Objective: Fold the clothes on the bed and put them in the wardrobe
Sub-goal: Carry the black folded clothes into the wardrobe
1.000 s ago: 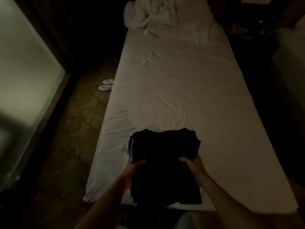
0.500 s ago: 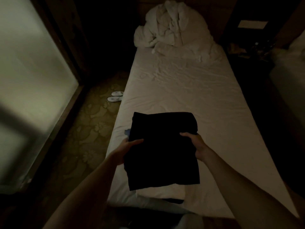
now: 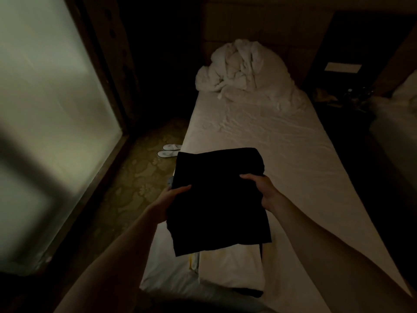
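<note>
Left hand (image 3: 173, 196) and right hand (image 3: 261, 187) grip opposite edges of a folded black garment (image 3: 216, 199), thumbs on top, fingers hidden beneath; it is held above the near end of the bed (image 3: 282, 150). A crumpled white duvet (image 3: 243, 71) lies at the far end. White slippers (image 3: 169, 150) sit on patterned carpet (image 3: 135, 188), left. Room dim; garment detail indistinct.

No lettering, label, brand or number can be read anywhere in the dim room; the pale card (image 3: 342, 68) at two o'clock shows blank.
</note>
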Motion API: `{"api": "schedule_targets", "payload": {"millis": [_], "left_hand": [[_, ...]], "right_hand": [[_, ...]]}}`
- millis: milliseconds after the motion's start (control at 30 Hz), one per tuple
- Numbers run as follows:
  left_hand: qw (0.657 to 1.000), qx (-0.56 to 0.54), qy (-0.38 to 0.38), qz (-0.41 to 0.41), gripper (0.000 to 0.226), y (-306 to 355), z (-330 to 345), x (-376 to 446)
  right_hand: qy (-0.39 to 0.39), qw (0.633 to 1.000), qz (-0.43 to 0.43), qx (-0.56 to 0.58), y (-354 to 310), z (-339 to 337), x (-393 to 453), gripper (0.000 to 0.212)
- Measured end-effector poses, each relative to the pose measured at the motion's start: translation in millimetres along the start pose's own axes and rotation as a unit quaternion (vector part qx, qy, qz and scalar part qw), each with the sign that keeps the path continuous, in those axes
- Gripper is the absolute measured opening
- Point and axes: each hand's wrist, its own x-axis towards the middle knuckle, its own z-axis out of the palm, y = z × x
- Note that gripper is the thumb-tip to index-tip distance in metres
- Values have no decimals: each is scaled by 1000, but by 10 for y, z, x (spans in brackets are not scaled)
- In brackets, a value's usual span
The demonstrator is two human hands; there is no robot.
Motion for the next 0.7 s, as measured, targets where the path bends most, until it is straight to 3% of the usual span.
{"api": "schedule_targets", "payload": {"millis": [67, 233, 333, 533, 700], "left_hand": [[1000, -4, 15, 5, 65, 22, -119, -168], [996, -28, 77, 21, 45, 67, -537, -614], [993, -47, 100, 33, 47, 67, -774, -893], [973, -82, 205, 71, 45, -40, -1177, -1425], [942, -127, 294, 99, 64, -201, -1441, -1933]], "right_hand": [[-14, 1000, 4, -6, 38, 199, -14, 41], [-47, 999, 17, -19, 178, 759, -38, 35], [-67, 997, 22, -42, 270, 1147, -49, 33], [-116, 987, 52, -98, 453, 1838, 92, 41], [-208, 964, 85, -139, 651, 2376, 148, 9]]}}
